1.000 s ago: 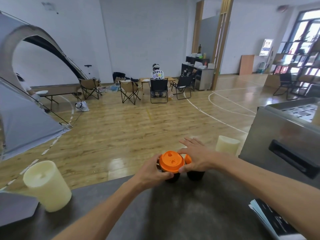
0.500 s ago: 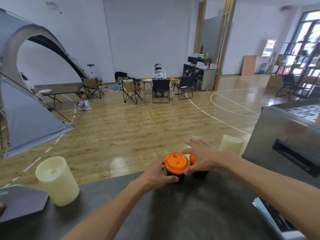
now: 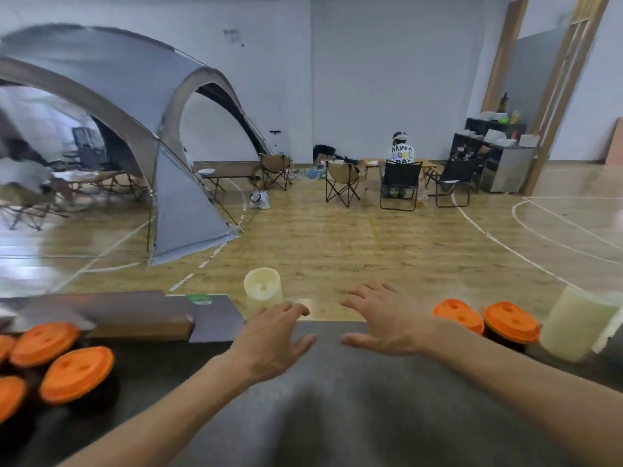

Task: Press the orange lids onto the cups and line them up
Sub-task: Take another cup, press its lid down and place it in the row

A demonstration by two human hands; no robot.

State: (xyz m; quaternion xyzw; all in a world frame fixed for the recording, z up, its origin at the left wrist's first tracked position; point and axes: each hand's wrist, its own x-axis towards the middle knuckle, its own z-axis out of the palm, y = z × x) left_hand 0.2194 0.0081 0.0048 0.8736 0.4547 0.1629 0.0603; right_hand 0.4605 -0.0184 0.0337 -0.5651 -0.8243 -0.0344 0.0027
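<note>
Fingers of both hands are spread and relaxed, holding nothing: the left hand [image 3: 273,335] and the right hand [image 3: 387,321] hover side by side, palms down, over the far edge of the dark grey counter [image 3: 337,416], a gap between their thumbs. Both bare forearms reach in from the bottom of the view.

Nearest on the left, a cluster of dark cups with orange lids sits on the counter; the clearest is the front left cup [image 3: 77,375], with the cup behind it [image 3: 43,338] just beyond and more lids cut off by the left edge. They are blurred, so how firmly the lids sit cannot be told. On the right, two lidded cups stand side by side, touching or nearly so: the inner right cup [image 3: 458,315] and the outer right cup [image 3: 510,323]. Just beside the outer one stands a cream cylinder [image 3: 576,323]. Neither hand touches any cup.

Between the hands and slightly left, at the counter's far edge, stands a second cream cylinder [image 3: 263,284]. To its left lies a flat brown board [image 3: 135,315].

Beyond the counter spreads a wooden sports floor [image 3: 371,247] with painted lines. A grey dome tent [image 3: 135,112] fills the left. Farther back, folding chairs [image 3: 342,182] ring a low table, and a seated person [image 3: 401,153] faces away near the white wall.
</note>
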